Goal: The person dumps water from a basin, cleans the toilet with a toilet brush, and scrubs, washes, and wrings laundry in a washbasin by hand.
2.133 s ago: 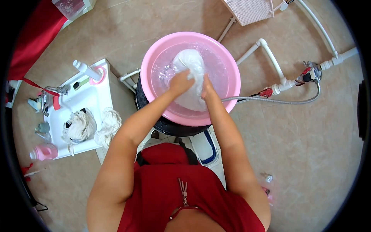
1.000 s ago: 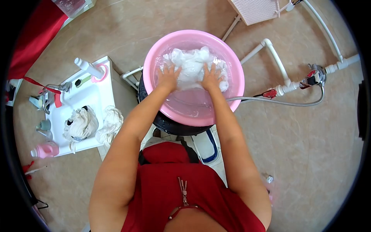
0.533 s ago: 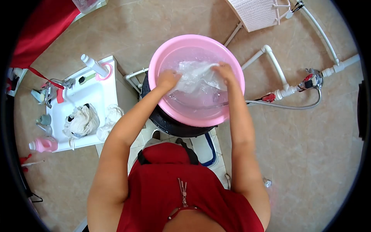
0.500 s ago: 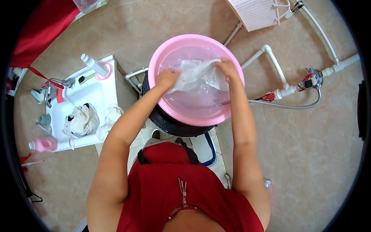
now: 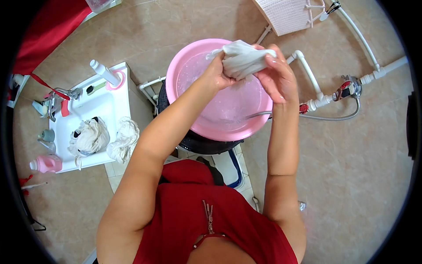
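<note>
A bunched white cloth (image 5: 244,60) is held up over the pink basin (image 5: 174,57), clear of the water. My left hand (image 5: 216,74) has its fingers closed on the cloth's left end. At the right end, my right hand (image 5: 279,79) holds the cloth between thumb and fingers, palm partly turned up. Cloudy water with small bubbles fills the basin, and a metal hose (image 5: 259,114) runs over its right rim into it. Under the basin is a black tub (image 5: 198,144).
A white sink (image 5: 107,103) at the left holds a wet cloth bundle (image 5: 91,137); another white cloth (image 5: 125,140) hangs over its edge. A white bottle (image 5: 104,71) and a pink bottle (image 5: 46,163) stand there. White pipes (image 5: 307,72) run along the right wall.
The white cloth was spread in the water and is now lifted and gathered above the basin. Both hands have risen and moved away from me, to the right.
</note>
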Action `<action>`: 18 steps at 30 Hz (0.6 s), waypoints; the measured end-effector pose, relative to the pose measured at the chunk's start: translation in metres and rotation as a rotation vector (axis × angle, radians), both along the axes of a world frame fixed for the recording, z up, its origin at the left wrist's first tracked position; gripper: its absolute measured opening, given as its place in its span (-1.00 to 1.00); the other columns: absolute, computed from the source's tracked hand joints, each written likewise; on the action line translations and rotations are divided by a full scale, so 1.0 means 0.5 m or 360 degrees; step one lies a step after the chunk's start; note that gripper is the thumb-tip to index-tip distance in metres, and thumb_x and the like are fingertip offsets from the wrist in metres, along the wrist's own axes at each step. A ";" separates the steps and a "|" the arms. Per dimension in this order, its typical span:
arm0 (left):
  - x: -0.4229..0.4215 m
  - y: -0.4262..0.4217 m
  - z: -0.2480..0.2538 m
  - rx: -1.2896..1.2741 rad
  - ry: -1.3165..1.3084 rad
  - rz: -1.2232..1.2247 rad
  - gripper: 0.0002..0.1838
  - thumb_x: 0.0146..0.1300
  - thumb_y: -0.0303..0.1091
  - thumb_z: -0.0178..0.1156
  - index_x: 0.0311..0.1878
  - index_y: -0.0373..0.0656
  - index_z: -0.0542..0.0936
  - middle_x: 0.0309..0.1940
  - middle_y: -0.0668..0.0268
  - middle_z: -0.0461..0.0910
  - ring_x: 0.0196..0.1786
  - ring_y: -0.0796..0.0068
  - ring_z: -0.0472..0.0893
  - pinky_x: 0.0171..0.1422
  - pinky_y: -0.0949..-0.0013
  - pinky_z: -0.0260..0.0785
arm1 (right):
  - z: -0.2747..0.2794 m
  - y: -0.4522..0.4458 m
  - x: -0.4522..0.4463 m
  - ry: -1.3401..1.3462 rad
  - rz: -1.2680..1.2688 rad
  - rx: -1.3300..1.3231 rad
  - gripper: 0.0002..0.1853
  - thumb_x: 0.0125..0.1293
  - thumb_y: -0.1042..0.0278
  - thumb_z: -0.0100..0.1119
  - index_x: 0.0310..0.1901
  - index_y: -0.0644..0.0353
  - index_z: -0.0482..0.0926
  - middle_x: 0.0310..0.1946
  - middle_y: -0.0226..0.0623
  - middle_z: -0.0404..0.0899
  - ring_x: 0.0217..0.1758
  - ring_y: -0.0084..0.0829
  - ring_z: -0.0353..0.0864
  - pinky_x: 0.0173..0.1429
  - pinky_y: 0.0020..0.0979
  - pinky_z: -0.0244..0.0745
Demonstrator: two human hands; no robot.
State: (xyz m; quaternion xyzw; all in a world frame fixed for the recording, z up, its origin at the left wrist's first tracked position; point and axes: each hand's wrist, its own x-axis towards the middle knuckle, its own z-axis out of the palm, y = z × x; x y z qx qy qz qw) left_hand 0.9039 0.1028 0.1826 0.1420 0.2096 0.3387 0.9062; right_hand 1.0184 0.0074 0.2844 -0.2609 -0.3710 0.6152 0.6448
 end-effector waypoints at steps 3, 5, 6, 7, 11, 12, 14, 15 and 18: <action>0.014 0.012 0.005 -0.0165 0.0067 0.0192 -0.61 0.36 -0.24 -0.13 0.16 -0.23 0.38 0.14 0.05 0.42 0.15 0.11 0.49 0.14 -0.12 0.40 | -0.047 0.004 0.077 0.0427 -0.0228 -0.0001 -0.83 0.29 0.37 0.14 -0.14 0.22 0.47 -0.04 -0.09 0.53 0.13 -0.23 0.47 0.31 -0.04 0.29; 0.013 0.004 0.007 -0.0130 0.0047 0.0155 -0.63 0.34 -0.31 -0.10 0.15 -0.25 0.37 0.11 0.08 0.46 0.14 0.14 0.50 0.17 -0.08 0.40 | -0.121 0.029 0.141 0.0492 -0.0506 -0.0027 -0.76 0.31 0.29 0.13 -0.06 0.22 0.48 -0.02 -0.11 0.53 0.16 -0.23 0.46 0.34 -0.06 0.28; 0.011 -0.002 0.009 -0.0108 0.0038 0.0139 -0.64 0.32 -0.34 -0.09 0.15 -0.26 0.37 0.09 0.10 0.48 0.14 0.15 0.51 0.18 -0.07 0.41 | -0.170 0.045 0.165 0.0406 -0.0664 -0.0019 -0.73 0.33 0.23 0.12 -0.03 0.20 0.48 -0.04 -0.14 0.55 0.16 -0.26 0.46 0.34 -0.10 0.29; 0.011 -0.012 0.011 -0.0081 0.0037 0.0135 -0.64 0.32 -0.36 -0.09 0.15 -0.26 0.36 0.09 0.10 0.48 0.14 0.16 0.52 0.18 -0.04 0.41 | -0.208 0.055 0.165 0.0349 -0.0606 -0.0082 -0.76 0.37 0.26 0.05 -0.01 0.17 0.46 0.02 -0.18 0.53 0.16 -0.32 0.46 0.34 -0.23 0.31; 0.033 -0.089 0.011 0.0041 0.0102 0.0194 -0.62 0.28 -0.31 -0.10 0.11 -0.25 0.40 0.05 0.08 0.49 0.11 0.16 0.52 0.14 -0.05 0.41 | -0.348 0.094 0.087 -0.0015 -0.0498 -0.0070 -0.69 0.40 0.24 -0.02 0.09 0.20 0.42 0.11 -0.19 0.46 0.16 -0.30 0.46 0.30 -0.24 0.36; 0.031 -0.094 0.000 0.0108 0.0063 0.0120 -0.62 0.28 -0.28 -0.10 0.12 -0.23 0.40 0.05 0.10 0.49 0.12 0.18 0.51 0.15 -0.05 0.40 | -0.353 0.089 0.064 -0.0024 -0.0494 -0.0057 -0.66 0.40 0.23 -0.04 0.11 0.21 0.40 0.12 -0.18 0.45 0.16 -0.28 0.46 0.29 -0.24 0.37; 0.019 -0.098 -0.033 0.0234 -0.0007 -0.0030 -0.60 0.28 -0.24 -0.11 0.13 -0.19 0.41 0.06 0.14 0.50 0.13 0.22 0.51 0.16 -0.05 0.37 | -0.337 0.065 0.017 0.0174 -0.0498 -0.0155 -0.60 0.40 0.20 -0.06 0.16 0.24 0.37 0.13 -0.15 0.45 0.16 -0.24 0.47 0.27 -0.24 0.39; 0.011 -0.098 -0.038 0.0208 -0.0033 -0.0089 -0.57 0.29 -0.17 -0.10 0.15 -0.15 0.40 0.09 0.16 0.49 0.15 0.23 0.49 0.19 -0.05 0.35 | -0.316 0.049 0.001 0.0384 -0.0505 -0.0265 -0.57 0.40 0.18 -0.08 0.18 0.26 0.35 0.12 -0.13 0.46 0.16 -0.22 0.47 0.25 -0.25 0.41; -0.014 -0.091 -0.039 0.0159 -0.0018 -0.0244 -0.47 0.31 0.04 -0.08 0.22 -0.06 0.38 0.18 0.22 0.44 0.21 0.24 0.45 0.25 -0.07 0.28 | -0.260 0.021 -0.011 0.0325 -0.0473 -0.0094 -0.55 0.39 0.15 -0.10 0.17 0.29 0.37 0.09 -0.06 0.48 0.12 -0.20 0.50 0.18 -0.25 0.45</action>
